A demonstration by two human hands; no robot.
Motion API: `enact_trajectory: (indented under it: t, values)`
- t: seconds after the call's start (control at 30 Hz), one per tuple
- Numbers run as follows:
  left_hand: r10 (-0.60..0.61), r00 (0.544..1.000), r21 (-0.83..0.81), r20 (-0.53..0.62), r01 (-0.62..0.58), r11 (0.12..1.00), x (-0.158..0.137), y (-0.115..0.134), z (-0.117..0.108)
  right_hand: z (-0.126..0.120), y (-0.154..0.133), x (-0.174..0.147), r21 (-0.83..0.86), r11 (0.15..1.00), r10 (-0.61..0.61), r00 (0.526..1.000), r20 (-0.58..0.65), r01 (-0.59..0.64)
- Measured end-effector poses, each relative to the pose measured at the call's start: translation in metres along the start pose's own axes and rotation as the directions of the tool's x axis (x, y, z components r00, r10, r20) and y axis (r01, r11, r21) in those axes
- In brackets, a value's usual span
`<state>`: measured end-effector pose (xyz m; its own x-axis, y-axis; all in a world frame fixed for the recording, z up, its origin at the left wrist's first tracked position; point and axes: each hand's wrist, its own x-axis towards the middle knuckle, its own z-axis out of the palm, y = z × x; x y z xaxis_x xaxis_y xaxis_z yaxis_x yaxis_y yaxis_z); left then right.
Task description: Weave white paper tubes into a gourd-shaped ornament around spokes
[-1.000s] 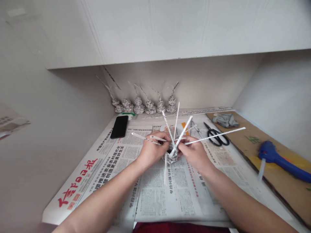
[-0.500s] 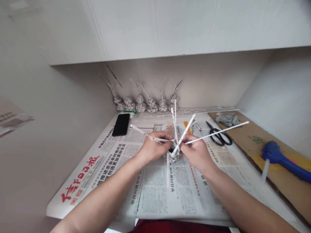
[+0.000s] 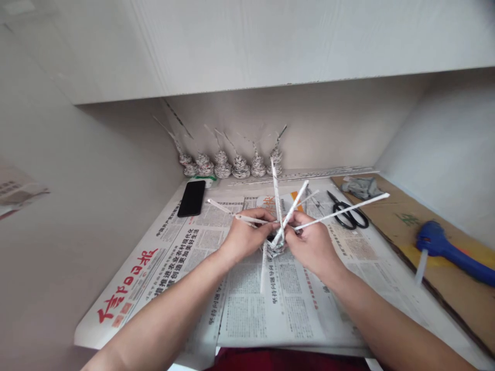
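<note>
Between my two hands, low over the newspaper, is a small woven paper piece [image 3: 276, 250] with several rolled paper strips [image 3: 293, 211] sticking out in different directions. My left hand [image 3: 251, 234] is closed at its left side, thumb and fingers pinching a strip near the rim. On the right, my right hand [image 3: 309, 238] is closed too, its fingertips pinching a strip at the opposite side of the rim. One long strip reaches out past my right hand toward the scissors. Fingers partly hide the weave, and its dark opening shows between the hands.
Several woven paper gourds [image 3: 223, 166] line the back wall, with long paper sticks [image 3: 305, 175] beside them. A black phone [image 3: 192, 198] lies at left on the newspaper [image 3: 247, 309]. To the right are black scissors [image 3: 348, 216], a grey crumpled cloth [image 3: 362, 187], cardboard [image 3: 402, 242] and a blue glue gun [image 3: 444, 247].
Both hands stay at the woven piece. The upright strip and the one hanging toward me have tilted slightly left, and the view has shifted a little.
</note>
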<state>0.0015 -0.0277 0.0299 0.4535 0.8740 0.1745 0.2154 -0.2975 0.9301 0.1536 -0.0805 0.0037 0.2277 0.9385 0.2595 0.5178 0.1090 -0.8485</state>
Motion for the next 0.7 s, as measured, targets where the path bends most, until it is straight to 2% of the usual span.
enact_trajectory:
  t: [0.13, 0.3, 0.53, 0.6, 0.7]
  values:
    - [0.03, 0.999, 0.0, -0.032, -0.03, 1.0, 0.0, -0.003, 0.003, 0.0, -0.004, 0.0, 0.012, 1.0, 0.026, 1.0, -0.004, -0.026]
    - [0.102, 0.993, 0.085, -0.056, -0.097, 0.992, 0.0, -0.012, 0.005, 0.0, -0.013, -0.003, 0.001, 0.999, 0.045, 0.999, 0.012, -0.045]
    - [0.067, 0.995, 0.015, -0.072, -0.066, 0.998, 0.001, -0.012, 0.005, 0.001, -0.009, -0.003, -0.071, 0.996, 0.052, 0.998, 0.023, -0.05]
    - [0.073, 0.994, -0.004, -0.076, -0.074, 0.997, 0.002, -0.013, 0.005, 0.001, -0.008, -0.001, -0.047, 0.996, 0.08, 0.996, 0.03, -0.079]
    - [0.066, 0.995, -0.018, -0.076, -0.068, 0.998, 0.003, -0.013, 0.003, 0.002, -0.005, 0.0, 0.082, 0.989, 0.119, 0.991, 0.06, -0.124]
